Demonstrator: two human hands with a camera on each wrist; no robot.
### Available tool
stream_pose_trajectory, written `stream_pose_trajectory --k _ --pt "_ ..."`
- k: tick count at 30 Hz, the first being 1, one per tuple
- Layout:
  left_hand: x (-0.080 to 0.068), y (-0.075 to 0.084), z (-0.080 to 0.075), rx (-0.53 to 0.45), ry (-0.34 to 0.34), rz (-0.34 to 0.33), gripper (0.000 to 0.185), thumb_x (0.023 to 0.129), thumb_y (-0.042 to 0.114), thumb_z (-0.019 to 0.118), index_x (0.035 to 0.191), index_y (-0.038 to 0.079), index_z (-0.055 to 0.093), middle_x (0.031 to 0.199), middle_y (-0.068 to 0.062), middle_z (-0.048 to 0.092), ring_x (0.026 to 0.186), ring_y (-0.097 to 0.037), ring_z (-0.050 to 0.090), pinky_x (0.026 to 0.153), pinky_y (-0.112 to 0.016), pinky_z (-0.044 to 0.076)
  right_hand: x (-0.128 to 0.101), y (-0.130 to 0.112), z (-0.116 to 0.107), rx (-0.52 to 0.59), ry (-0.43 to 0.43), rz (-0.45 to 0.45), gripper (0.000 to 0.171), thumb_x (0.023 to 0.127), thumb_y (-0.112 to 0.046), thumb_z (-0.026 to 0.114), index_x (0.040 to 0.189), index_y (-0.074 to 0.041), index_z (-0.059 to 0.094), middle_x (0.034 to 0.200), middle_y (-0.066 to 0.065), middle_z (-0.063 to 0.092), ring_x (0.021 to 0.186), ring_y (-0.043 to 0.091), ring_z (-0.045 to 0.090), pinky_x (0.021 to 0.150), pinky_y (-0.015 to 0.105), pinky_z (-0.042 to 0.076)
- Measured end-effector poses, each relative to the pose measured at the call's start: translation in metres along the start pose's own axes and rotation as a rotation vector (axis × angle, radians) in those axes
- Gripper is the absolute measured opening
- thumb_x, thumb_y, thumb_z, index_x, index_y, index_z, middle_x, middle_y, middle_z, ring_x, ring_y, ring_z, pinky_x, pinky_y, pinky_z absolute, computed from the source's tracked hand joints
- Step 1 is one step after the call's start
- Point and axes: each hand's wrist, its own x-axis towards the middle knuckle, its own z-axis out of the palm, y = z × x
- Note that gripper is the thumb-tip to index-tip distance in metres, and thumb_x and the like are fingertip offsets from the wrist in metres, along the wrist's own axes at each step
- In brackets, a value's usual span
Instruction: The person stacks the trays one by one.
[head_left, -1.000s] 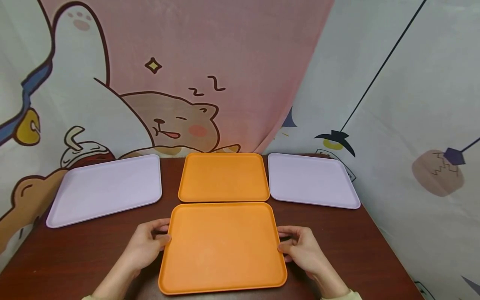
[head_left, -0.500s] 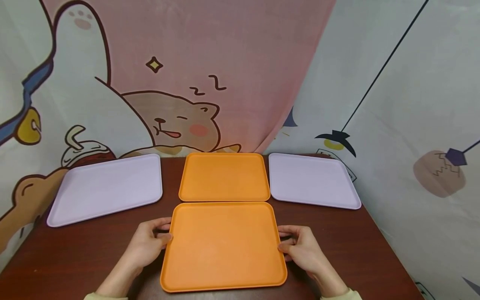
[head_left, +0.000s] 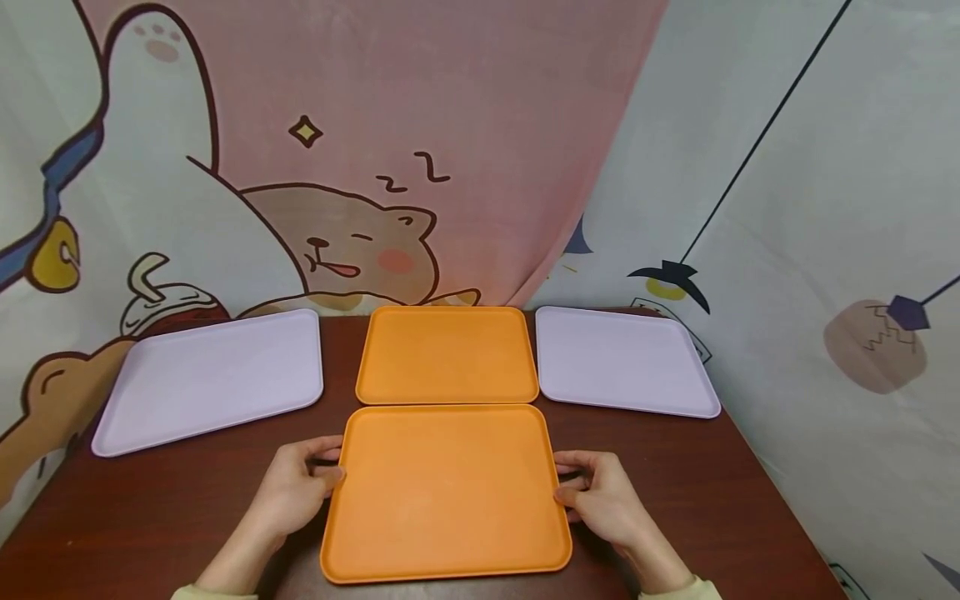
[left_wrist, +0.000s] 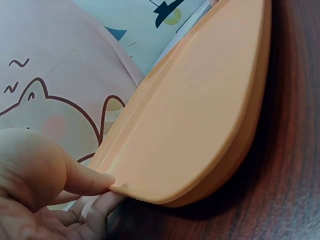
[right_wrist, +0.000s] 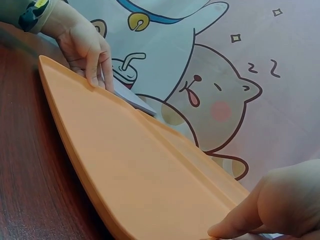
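Observation:
A large orange tray [head_left: 446, 492] lies on the dark wooden table [head_left: 150, 517] right in front of me. My left hand [head_left: 296, 487] pinches its left rim, thumb on top and fingers underneath, as the left wrist view shows at the tray [left_wrist: 200, 125] and hand [left_wrist: 97, 190]. My right hand [head_left: 600, 496] holds the right rim the same way. In the right wrist view the tray [right_wrist: 135, 170] runs from my right hand [right_wrist: 270, 210] to my left hand [right_wrist: 87, 47]. A second orange tray [head_left: 447, 354] sits just behind, almost touching.
One lilac tray [head_left: 210, 379] lies at the back left and another lilac tray [head_left: 618, 358] at the back right. Cartoon-printed cloth hangs close behind and to the right of the table. The table's right edge runs near my right hand.
The near orange tray's front edge has shifted very slightly away from me. Both hands keep the same hold on its rims.

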Motion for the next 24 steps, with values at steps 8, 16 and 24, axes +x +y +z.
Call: stream_pose_trajectory --k 8,16,24 --pt "0.0005 -0.0016 -0.0003 0.011 0.004 0.003 0.046 0.094 -0.011 0.066 0.14 -0.011 0.06 0.122 -0.023 0.065 0.096 -0.024 0.07 0.068 -0.032 0.06 -0.0001 -0.0017 0.0013 -0.01 0.003 -0.009 0.048 0.086 0.016 0.07 0.133 0.018 0.06 0.119 0.024 0.067 0.09 0.031 0.073 0.057 0.04 0.062" --pt "0.0007 -0.0017 -0.0017 0.029 0.0 0.018 0.047 0.094 -0.01 0.067 0.14 -0.011 0.059 0.123 -0.022 0.066 0.099 -0.024 0.071 0.071 -0.032 0.061 0.0001 -0.0002 0.0004 -0.007 -0.009 -0.024 0.049 0.086 0.016 0.072 0.133 0.018 0.061 0.12 0.023 0.067 0.09 0.031 0.073 0.057 0.039 0.062" --pt "0.0003 -0.0029 -0.0014 0.018 0.003 0.03 0.047 0.094 -0.009 0.069 0.14 -0.012 0.06 0.122 -0.023 0.067 0.098 -0.023 0.071 0.07 -0.03 0.06 0.0 0.0022 -0.0014 0.001 -0.022 -0.024 0.049 0.087 0.015 0.073 0.135 0.018 0.06 0.122 0.024 0.066 0.092 0.031 0.073 0.058 0.04 0.062"
